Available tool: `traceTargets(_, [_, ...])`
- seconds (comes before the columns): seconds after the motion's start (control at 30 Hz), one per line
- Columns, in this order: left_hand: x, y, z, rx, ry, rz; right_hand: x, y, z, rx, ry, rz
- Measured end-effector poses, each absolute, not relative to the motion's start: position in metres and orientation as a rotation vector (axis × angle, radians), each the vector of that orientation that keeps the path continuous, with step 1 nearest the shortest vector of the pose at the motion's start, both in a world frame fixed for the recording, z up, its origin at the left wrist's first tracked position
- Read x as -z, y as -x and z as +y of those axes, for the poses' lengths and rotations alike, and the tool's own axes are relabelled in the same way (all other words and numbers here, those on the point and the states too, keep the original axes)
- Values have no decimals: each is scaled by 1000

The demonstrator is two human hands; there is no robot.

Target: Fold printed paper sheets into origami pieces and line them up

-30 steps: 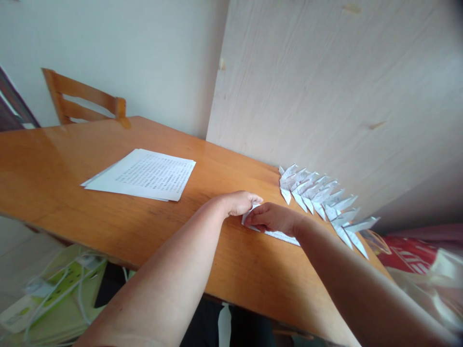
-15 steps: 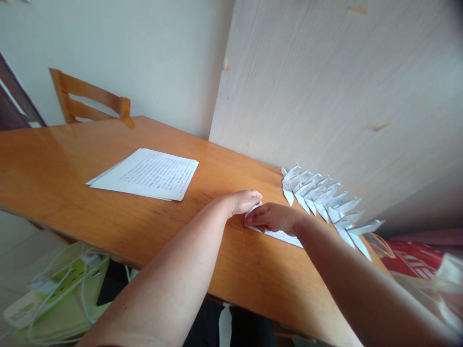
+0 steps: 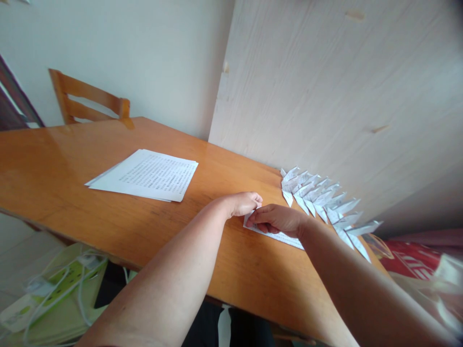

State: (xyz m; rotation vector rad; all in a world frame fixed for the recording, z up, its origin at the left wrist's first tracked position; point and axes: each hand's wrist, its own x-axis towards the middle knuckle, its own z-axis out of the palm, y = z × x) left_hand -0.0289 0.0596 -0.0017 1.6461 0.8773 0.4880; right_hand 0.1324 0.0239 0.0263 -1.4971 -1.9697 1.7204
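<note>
A folded sheet of printed paper [image 3: 287, 239] lies on the wooden table, partly covered by my hands. My right hand [image 3: 275, 220] is closed, its fingertips pinching the paper near its left end. Close beside it, my left hand [image 3: 245, 204] has its fingers curled together at the paper's far left corner, gripping the edge there. The exact fold under the fingers is hidden. To the right, several folded paper pieces [image 3: 318, 193] with pointed tips stand in a row.
A stack of printed sheets [image 3: 148, 176] lies left on the table [image 3: 213, 250]. Behind stand a wooden chair [image 3: 92, 99] and a pale wood panel [image 3: 307, 86]. A power strip with cables [image 3: 67, 282] sits below the left edge. A red bag [image 3: 408, 258] is at the right.
My fingers have shifted slightly at the paper's left end, and a little more of its corner shows. The view has moved slightly; the other papers stay in place.
</note>
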Motion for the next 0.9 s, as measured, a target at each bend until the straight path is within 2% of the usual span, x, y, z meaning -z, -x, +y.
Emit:
traceTargets(0.33, [12,35,65,-421,-1778,857,-29,-126,22,-1640,1697,-2025])
traceTargets(0.9, [9,40,64,-434,-1902,856,-33,-180,1,-1527,1803,-2032])
